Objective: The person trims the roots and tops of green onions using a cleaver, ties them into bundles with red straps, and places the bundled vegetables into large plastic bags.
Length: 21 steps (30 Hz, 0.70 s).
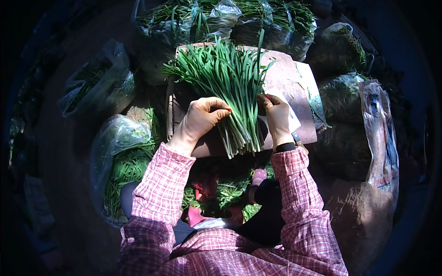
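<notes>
A bunch of long green chives (229, 78) lies fanned out on a brown cardboard sheet (294, 78), leaf tips pointing away from me and cut pale ends toward me. My left hand (201, 117) grips the left side of the bunch near its stalks. On the right side my right hand (276, 115) pinches the stalks, with a white slip of paper just beside it. Both sleeves are pink plaid.
Clear plastic bags stuffed with greens (221, 18) line the far side, with more bags at the left (99, 85) and right (343, 92). An open bag of loose greens (124, 161) sits at my left knee. Trimmings lie by my feet.
</notes>
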Each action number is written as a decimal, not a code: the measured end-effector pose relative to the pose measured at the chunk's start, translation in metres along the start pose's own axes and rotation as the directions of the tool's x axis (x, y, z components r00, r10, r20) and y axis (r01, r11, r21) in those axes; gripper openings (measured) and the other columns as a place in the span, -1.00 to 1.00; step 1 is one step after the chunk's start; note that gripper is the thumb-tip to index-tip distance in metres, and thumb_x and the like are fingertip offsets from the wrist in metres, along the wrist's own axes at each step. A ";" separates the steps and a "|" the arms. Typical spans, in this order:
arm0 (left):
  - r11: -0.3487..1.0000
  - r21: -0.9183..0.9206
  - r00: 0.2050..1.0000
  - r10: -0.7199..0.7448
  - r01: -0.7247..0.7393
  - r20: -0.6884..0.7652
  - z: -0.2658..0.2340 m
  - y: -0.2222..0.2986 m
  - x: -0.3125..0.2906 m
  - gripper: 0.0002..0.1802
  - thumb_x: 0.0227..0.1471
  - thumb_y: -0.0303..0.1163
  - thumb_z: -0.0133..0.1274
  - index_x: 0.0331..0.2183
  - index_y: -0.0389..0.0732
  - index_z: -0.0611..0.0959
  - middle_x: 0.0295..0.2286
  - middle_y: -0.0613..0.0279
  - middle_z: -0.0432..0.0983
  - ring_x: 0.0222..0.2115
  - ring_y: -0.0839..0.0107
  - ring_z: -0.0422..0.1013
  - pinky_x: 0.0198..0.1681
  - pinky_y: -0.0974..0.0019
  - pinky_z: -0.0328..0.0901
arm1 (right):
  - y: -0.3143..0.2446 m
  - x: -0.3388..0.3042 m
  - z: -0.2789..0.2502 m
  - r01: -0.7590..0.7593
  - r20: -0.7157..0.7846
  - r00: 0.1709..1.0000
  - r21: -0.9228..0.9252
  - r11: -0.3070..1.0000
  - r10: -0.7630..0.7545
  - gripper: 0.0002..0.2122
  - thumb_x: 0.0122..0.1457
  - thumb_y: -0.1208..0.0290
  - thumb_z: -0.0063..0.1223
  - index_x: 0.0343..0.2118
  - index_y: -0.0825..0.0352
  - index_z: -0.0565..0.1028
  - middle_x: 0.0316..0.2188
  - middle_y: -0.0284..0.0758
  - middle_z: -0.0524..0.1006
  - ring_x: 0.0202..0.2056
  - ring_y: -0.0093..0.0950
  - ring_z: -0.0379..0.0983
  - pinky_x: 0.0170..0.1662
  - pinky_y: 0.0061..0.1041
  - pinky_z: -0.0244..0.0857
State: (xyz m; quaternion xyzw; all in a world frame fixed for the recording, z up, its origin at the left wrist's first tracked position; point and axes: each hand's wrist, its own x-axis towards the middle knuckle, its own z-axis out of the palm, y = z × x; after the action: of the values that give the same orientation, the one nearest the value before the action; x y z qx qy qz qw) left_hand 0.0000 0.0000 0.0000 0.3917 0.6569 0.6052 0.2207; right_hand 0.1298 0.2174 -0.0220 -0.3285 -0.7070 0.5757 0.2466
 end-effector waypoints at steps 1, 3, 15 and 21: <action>0.999 0.036 0.999 0.024 -0.025 0.021 0.006 0.007 0.003 -0.90 0.05 -0.51 0.27 -0.33 -0.30 0.73 -0.47 0.39 0.62 -0.46 0.68 0.45 -0.36 0.58 0.35 | -0.008 0.001 0.001 0.037 0.038 0.999 -0.080 0.996 -0.034 -0.78 0.25 0.41 0.17 -0.15 0.46 0.63 -0.35 -0.27 0.68 -0.36 -0.54 0.61 -0.24 -0.63 0.47; 0.997 -0.076 1.000 0.002 0.000 0.016 0.017 0.010 -0.004 -0.90 0.05 -0.51 0.26 -0.33 -0.32 0.72 -0.47 0.38 0.61 -0.48 0.71 0.43 -0.40 0.59 0.33 | -0.014 -0.001 0.011 0.119 0.107 0.989 -0.117 0.986 -0.106 -0.74 0.17 0.32 0.26 -0.20 0.42 0.65 -0.44 -0.21 0.67 -0.46 -0.53 0.57 -0.32 -0.53 0.40; 0.946 0.272 0.944 -0.083 0.175 -0.319 0.059 0.023 -0.031 -0.87 0.02 -0.47 0.27 -0.31 -0.18 0.72 -0.47 0.24 0.65 -0.54 0.44 0.52 -0.44 0.36 0.41 | -0.072 -0.034 0.036 0.336 0.351 0.925 -0.580 0.743 -0.144 -0.82 0.17 0.36 0.17 -0.22 0.29 0.66 -0.33 -0.15 0.66 -0.34 -0.29 0.63 -0.23 -0.44 0.44; 0.640 0.728 0.894 0.439 -0.247 -0.082 0.049 0.042 -0.022 -0.77 -0.30 -0.43 0.36 -0.47 -0.10 0.67 -0.24 0.29 0.51 -0.01 0.15 0.41 0.18 -0.10 0.20 | -0.040 -0.044 0.034 0.538 0.077 0.834 -0.339 0.772 -0.547 -0.87 0.09 0.47 0.21 -0.29 0.25 0.66 -0.41 -0.16 0.62 -0.34 -0.14 0.56 -0.27 -0.28 0.41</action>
State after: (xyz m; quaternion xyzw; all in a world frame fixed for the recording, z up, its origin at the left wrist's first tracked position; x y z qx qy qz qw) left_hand 0.0612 0.0121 0.0284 0.4838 0.7712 0.3858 -0.1497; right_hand 0.1272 0.1571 0.0113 -0.1566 -0.8583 0.3418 0.3493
